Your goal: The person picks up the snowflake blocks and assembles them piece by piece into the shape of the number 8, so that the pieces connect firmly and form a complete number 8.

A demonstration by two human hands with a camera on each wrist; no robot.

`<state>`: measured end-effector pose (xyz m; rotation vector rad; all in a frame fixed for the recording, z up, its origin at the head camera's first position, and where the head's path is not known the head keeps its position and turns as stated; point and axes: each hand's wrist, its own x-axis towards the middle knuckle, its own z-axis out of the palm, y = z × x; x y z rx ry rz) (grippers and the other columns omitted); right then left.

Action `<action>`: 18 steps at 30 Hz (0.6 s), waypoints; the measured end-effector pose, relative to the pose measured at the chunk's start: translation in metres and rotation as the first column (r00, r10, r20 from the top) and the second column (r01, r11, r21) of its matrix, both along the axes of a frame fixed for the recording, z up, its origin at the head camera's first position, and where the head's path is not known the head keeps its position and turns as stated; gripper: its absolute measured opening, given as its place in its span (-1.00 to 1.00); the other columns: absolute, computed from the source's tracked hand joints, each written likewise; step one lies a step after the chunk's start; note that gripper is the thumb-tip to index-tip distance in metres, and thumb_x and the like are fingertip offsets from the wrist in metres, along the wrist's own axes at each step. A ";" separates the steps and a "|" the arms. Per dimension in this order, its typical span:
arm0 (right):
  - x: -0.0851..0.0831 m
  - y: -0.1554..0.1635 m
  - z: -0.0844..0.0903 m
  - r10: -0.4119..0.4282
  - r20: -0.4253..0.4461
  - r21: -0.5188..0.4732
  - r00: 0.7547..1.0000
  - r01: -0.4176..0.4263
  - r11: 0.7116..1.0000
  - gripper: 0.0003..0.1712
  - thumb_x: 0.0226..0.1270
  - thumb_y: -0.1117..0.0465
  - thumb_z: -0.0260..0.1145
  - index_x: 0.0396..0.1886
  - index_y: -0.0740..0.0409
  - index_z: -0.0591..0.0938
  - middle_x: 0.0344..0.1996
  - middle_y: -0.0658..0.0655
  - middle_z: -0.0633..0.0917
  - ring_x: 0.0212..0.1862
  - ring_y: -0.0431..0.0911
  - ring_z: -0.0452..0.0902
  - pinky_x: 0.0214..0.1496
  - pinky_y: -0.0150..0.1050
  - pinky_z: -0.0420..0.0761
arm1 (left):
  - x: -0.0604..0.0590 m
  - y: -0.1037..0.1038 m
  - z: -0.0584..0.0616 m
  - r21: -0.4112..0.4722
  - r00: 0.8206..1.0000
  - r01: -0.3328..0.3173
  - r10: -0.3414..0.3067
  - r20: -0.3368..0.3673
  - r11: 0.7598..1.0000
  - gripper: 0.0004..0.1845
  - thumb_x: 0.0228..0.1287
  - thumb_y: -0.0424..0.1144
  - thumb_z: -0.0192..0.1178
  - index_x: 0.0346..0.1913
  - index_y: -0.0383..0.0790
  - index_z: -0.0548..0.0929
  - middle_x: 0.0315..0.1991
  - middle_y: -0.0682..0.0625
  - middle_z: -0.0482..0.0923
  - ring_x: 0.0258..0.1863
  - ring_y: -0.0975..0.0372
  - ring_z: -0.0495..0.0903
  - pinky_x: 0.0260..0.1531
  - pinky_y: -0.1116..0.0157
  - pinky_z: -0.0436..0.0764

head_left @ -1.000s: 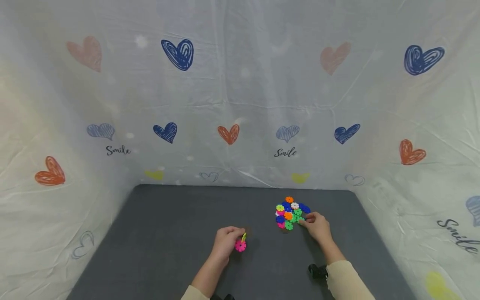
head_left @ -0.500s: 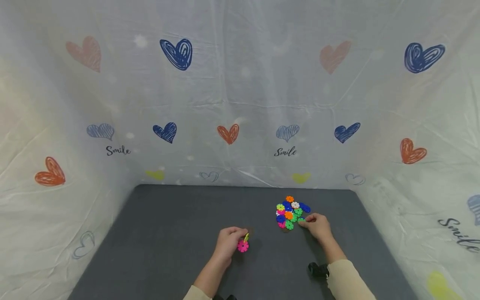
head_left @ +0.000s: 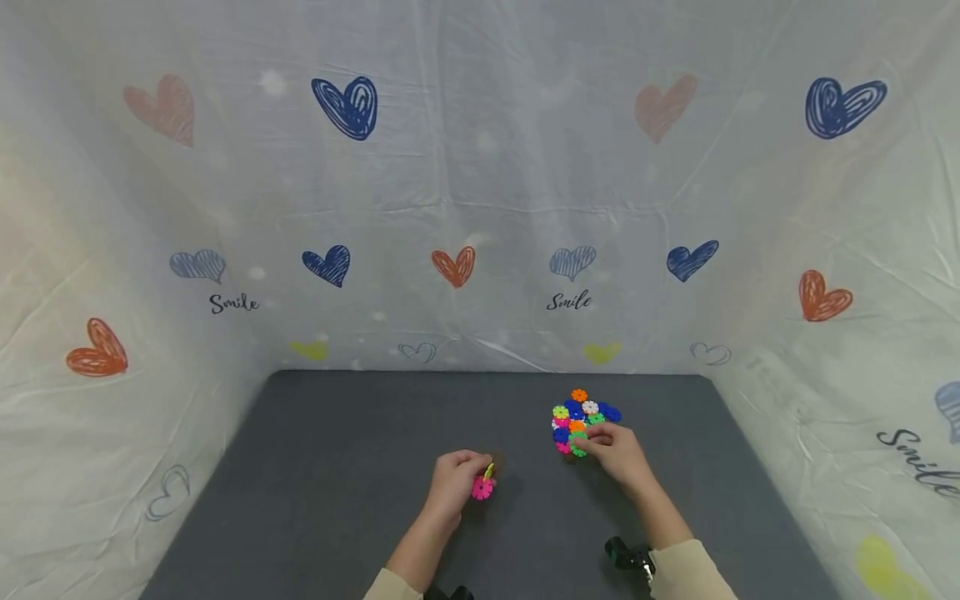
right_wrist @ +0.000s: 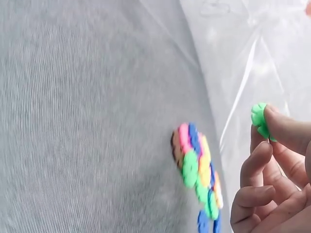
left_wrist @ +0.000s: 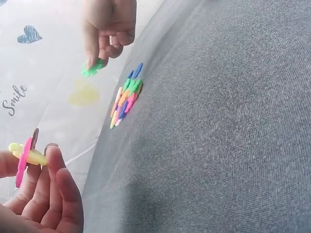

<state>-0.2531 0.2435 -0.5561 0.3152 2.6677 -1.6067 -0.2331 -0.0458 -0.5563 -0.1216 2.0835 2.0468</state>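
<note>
My left hand (head_left: 452, 486) grips a small piece built of a pink disc (head_left: 482, 488) and a yellow disc (left_wrist: 29, 155) slotted together, held just above the dark grey mat (head_left: 352, 467). Off to the right, my right hand (head_left: 617, 451) pinches a green snowflake disc (right_wrist: 259, 118) between thumb and forefinger, lifted a little off the mat. It hovers at the near edge of a pile of coloured discs (head_left: 577, 417), which shows edge-on in the wrist views (left_wrist: 124, 97) (right_wrist: 197, 170). The two hands are apart.
White sheeting printed with hearts and "Smile" (head_left: 480, 208) walls the mat in at the back and both sides. Bare mat stretches to the left (head_left: 300, 500). A dark wrist-mounted device (head_left: 626, 554) shows at my right sleeve.
My right hand has moved left along the pile's near edge and lifted a green disc from it. The left hand with the pink and yellow piece has barely shifted.
</note>
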 end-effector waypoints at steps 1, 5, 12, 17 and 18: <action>0.001 -0.003 0.002 0.002 -0.003 0.001 1.000 -0.002 1.000 -0.62 0.28 0.03 0.49 -0.13 0.24 0.68 -0.31 0.16 0.76 -0.26 0.02 0.61 -0.26 -0.23 0.56 | 0.000 0.000 0.001 0.004 1.000 -0.003 0.003 0.005 1.000 -0.74 0.38 -0.19 0.25 -0.27 -0.39 0.71 -0.40 -0.08 0.73 -0.48 0.23 0.72 -0.40 0.33 0.63; 0.004 -0.015 0.008 0.016 -0.014 0.003 1.000 -0.016 1.000 -0.67 0.28 0.07 0.49 -0.17 0.24 0.70 -0.35 0.10 0.76 -0.27 -0.01 0.64 -0.25 -0.23 0.60 | -0.001 0.000 0.003 0.003 1.000 -0.010 0.010 0.003 1.000 -0.73 0.37 -0.17 0.26 -0.25 -0.39 0.71 -0.39 -0.09 0.72 -0.48 0.24 0.70 -0.40 0.34 0.62; 0.011 -0.037 0.015 0.078 -0.084 -0.014 0.993 -0.080 0.997 -0.80 0.30 0.17 0.47 -0.21 0.21 0.72 -0.38 0.07 0.78 -0.31 -0.02 0.67 -0.27 -0.28 0.61 | -0.002 0.002 0.005 0.020 1.000 -0.010 0.011 -0.024 1.000 -0.73 0.39 -0.18 0.25 -0.25 -0.40 0.71 -0.38 -0.11 0.75 -0.46 0.23 0.73 -0.42 0.34 0.64; 0.016 -0.053 0.021 0.117 -0.131 -0.025 0.985 -0.121 0.992 -0.81 0.26 0.16 0.49 -0.23 0.16 0.73 -0.36 0.04 0.78 -0.27 0.05 0.69 -0.29 -0.29 0.62 | -0.003 0.003 0.007 0.007 0.999 -0.027 0.027 -0.046 1.000 -0.74 0.39 -0.20 0.25 -0.29 -0.38 0.71 -0.41 -0.08 0.73 -0.48 0.21 0.71 -0.44 0.33 0.63; 0.016 -0.055 0.022 0.119 -0.132 -0.033 0.984 -0.124 0.992 -0.82 0.26 0.16 0.50 -0.23 0.15 0.73 -0.37 0.04 0.78 -0.27 0.07 0.69 -0.29 -0.30 0.62 | -0.003 0.003 0.007 0.006 0.998 -0.034 0.034 -0.050 0.999 -0.74 0.39 -0.19 0.25 -0.29 -0.38 0.71 -0.41 -0.08 0.73 -0.47 0.19 0.72 -0.44 0.33 0.63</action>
